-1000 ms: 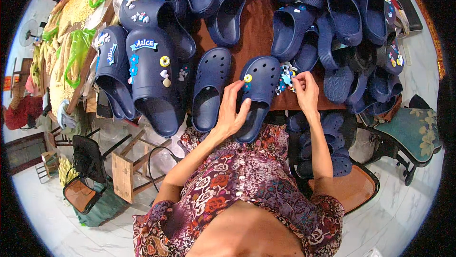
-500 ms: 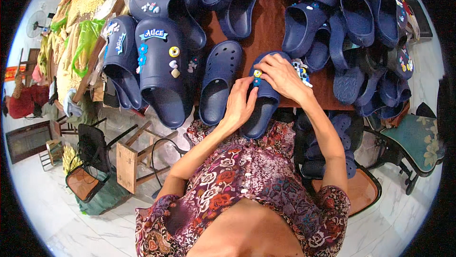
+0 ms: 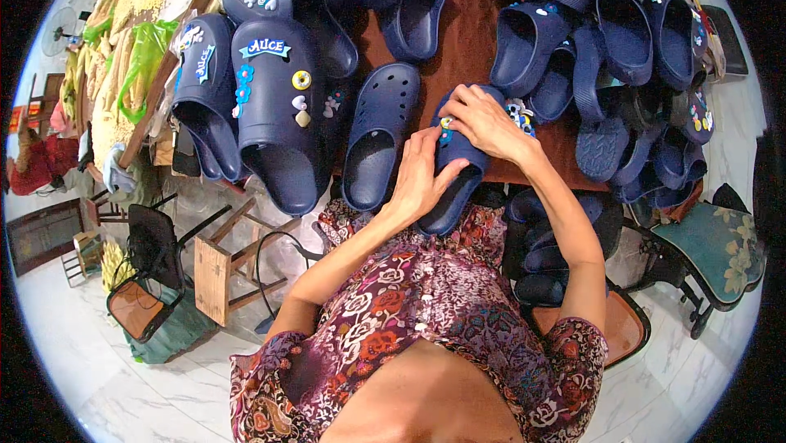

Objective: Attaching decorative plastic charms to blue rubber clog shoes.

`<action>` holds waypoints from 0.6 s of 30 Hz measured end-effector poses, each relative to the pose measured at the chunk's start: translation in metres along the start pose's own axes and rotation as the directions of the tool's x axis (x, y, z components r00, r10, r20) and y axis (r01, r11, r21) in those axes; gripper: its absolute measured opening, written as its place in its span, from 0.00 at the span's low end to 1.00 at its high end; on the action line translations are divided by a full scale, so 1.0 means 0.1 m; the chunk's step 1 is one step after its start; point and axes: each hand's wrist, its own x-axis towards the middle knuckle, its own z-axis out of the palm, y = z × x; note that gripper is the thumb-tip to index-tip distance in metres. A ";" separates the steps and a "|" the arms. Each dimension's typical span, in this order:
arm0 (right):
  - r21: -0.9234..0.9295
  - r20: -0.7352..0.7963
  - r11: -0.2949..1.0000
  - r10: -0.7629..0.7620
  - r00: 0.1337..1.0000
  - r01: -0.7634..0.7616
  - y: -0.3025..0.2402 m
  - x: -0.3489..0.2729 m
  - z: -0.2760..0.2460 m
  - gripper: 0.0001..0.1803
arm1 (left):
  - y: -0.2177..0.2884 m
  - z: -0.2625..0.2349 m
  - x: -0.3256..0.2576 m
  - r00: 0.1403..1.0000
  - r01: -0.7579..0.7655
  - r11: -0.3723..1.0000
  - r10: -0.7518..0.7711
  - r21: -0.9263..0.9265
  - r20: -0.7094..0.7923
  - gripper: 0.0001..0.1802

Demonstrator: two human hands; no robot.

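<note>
A navy foam clog lies toe away from me at the table's near edge, between both my hands. My left hand grips its left side, fingers on the upper and thumb near the opening. Across the toe bends my right hand, its fingertips pinching around a small yellow round charm. Blue flower charms show just below it, partly behind the fingers. What lies under the right fingers is hidden. Just left stands a plain navy clog with bare holes. A cluster of white and blue charms sits beside my right wrist.
Decorated navy clogs crowd the left of the brown table, and more clogs pile up at the right. A wooden stool and a black chair stand lower left. An office chair is at the right.
My left thumb has moved down and right, nearer the clog's opening. My right fingers remain at the yellow charm. The whole view has shifted slightly.
</note>
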 end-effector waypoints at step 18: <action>-0.001 0.075 0.987 0.161 0.984 -0.162 -0.14 0.03 0.04 0.10 | 0.01 0.03 -0.02 0.997 -0.077 0.997 0.077 0.006 -0.027 0.37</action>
